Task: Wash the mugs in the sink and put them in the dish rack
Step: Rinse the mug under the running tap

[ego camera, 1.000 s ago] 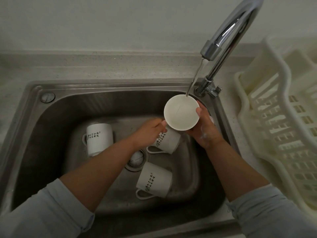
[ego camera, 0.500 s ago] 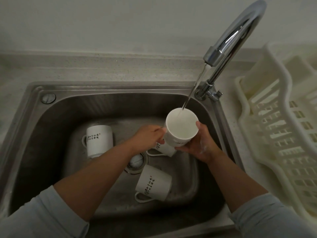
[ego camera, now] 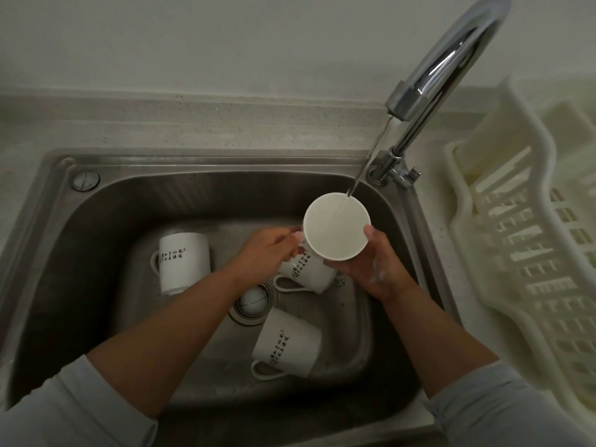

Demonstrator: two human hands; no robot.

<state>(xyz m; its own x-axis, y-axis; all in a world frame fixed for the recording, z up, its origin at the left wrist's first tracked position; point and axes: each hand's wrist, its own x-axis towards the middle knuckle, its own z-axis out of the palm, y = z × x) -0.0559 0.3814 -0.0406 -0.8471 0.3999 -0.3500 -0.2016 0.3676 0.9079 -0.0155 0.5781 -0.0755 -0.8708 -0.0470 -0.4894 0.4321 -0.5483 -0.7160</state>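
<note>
I hold a white mug [ego camera: 336,226] upright under the tap's running stream, its mouth facing me and filling with water. My right hand [ego camera: 371,264], soapy, cups the mug's side and base with the thumb on the rim. My left hand [ego camera: 270,250] grips it at the left edge, where its handle seems to be. Three more white mugs with black lettering lie on their sides in the steel sink [ego camera: 96,217]: one at the left [ego camera: 183,262], one under the held mug [ego camera: 306,274], one near the front [ego camera: 285,343].
A chrome faucet [ego camera: 442,59] arches over the sink's back right corner with water flowing. A cream plastic dish rack [ego camera: 529,240] stands on the counter to the right. The drain strainer [ego camera: 253,300] sits mid-basin. A speckled counter ledge runs behind the sink.
The held mug has tipped back upright from a slight tilt and stays under the stream. Both hands keep their hold. The mugs lying in the sink have not moved.
</note>
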